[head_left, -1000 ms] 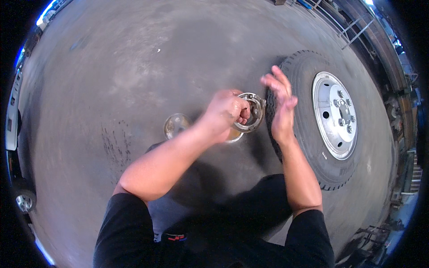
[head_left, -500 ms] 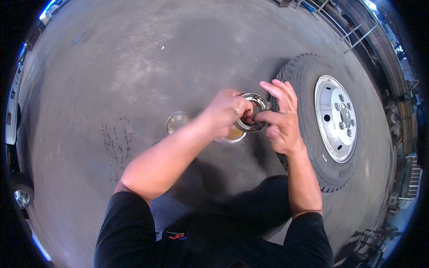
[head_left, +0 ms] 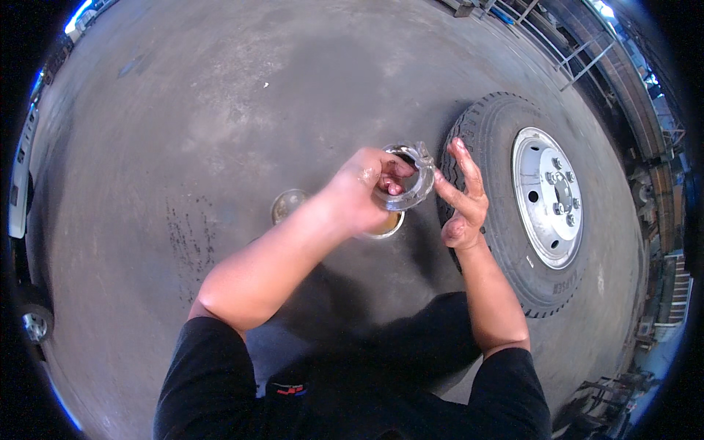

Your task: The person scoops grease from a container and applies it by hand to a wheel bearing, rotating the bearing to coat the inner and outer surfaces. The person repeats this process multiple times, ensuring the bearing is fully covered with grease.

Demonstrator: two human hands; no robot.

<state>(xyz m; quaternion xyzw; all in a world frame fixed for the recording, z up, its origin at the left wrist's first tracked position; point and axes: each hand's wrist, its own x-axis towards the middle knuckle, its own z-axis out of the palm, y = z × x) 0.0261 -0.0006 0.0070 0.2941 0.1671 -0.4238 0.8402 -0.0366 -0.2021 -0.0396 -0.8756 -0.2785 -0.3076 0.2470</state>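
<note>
My left hand point(head_left: 365, 182) grips a shiny, greasy wheel bearing point(head_left: 423, 193), a metal ring with its fingers hooked through the hole. A dark smear of grease point(head_left: 424, 154) clings to the bearing's upper right edge. Just right of the ring, my right hand point(head_left: 464, 196) is open with fingers spread and wet-looking; its fingertips are close to the ring or touching it, I cannot tell which. Below the left hand a round container point(head_left: 389, 229) with yellowish-brown contents is partly hidden. Behind the left forearm, another round dish point(head_left: 290, 196) shows in part.
A large tyre on a silver wheel point(head_left: 522, 198) stands on the concrete floor point(head_left: 242, 132) close to my right hand. Metal railings point(head_left: 587, 62) and stacked parts line the far right. A vehicle's wheel point(head_left: 35, 323) shows at the left rim.
My right hand has drawn its fingers out of the ring's middle and moved slightly right, spreading them. The bearing has turned and tilted in my left hand.
</note>
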